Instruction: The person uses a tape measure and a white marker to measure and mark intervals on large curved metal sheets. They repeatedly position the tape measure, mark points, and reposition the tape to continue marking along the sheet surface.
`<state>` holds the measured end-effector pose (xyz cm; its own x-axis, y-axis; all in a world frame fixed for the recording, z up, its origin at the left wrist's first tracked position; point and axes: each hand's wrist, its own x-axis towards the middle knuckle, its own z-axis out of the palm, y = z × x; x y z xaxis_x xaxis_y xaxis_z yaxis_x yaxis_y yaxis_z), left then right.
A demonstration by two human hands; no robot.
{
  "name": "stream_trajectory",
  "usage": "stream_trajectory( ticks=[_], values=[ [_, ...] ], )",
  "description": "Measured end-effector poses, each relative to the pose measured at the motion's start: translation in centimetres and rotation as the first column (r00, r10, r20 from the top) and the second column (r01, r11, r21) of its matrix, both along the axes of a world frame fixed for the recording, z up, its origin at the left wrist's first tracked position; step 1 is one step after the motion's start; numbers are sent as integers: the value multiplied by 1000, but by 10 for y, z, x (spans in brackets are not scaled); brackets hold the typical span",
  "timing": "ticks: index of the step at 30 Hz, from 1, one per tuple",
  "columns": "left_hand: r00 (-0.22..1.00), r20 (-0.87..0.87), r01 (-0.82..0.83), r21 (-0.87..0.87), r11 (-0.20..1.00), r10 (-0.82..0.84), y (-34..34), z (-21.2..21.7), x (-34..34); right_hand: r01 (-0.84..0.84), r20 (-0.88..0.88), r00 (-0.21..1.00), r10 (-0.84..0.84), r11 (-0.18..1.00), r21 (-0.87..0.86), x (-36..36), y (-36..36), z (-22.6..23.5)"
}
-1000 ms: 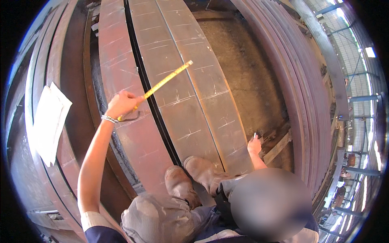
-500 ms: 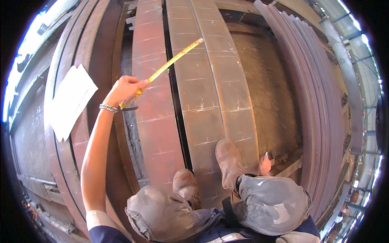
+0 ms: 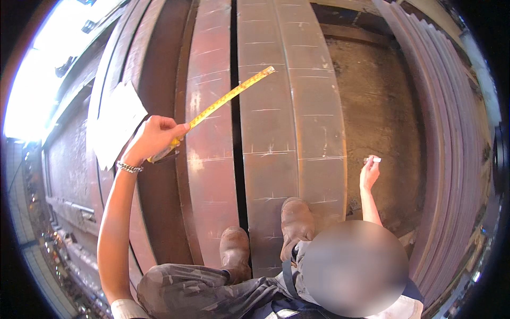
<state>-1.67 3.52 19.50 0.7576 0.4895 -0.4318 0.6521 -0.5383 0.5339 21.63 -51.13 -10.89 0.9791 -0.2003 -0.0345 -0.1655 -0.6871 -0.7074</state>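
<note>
Standing on big rusty plates, tape out in one hand, chalk in the other.

Left hand (image 3: 154,139) shut tight on the tape (image 3: 223,101), yellow strip poking out stiff up and to the right, tip past the dark gap (image 3: 234,106) and over the middle plate (image 3: 271,133). Right hand (image 3: 368,171) low by the plate's right edge, fingers pinched on a small white chalk (image 3: 373,159) (held over the brown floor (image 3: 380,111)). Two boots (image 3: 265,239) on the plates, one each side of the gap. White paper (image 3: 116,123) lying on the left beam, just beside the left hand. Lots of open floor to the right, up to the stacked sheets (image 3: 451,138).
</note>
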Motion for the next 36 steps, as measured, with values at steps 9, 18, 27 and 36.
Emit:
stream_trajectory(
  ticks=[9,18,27,36],
  values=[
    [982,-130,-119,124,985,135,-15,36,6,-73,-4,997,74,991,109,11,50,-12],
    [944,-159,-326,-325,888,289,-43,52,1,-49,-106,992,73,975,216,16,50,-27],
    [982,-185,2,-126,992,-26,-108,-99,-7,1,54,998,-14,975,224,24,21,-10],
    [954,-125,275,-11,961,-274,-206,-180,37,93,-8,994,-107,828,552,5,-6,49]
  ],
)
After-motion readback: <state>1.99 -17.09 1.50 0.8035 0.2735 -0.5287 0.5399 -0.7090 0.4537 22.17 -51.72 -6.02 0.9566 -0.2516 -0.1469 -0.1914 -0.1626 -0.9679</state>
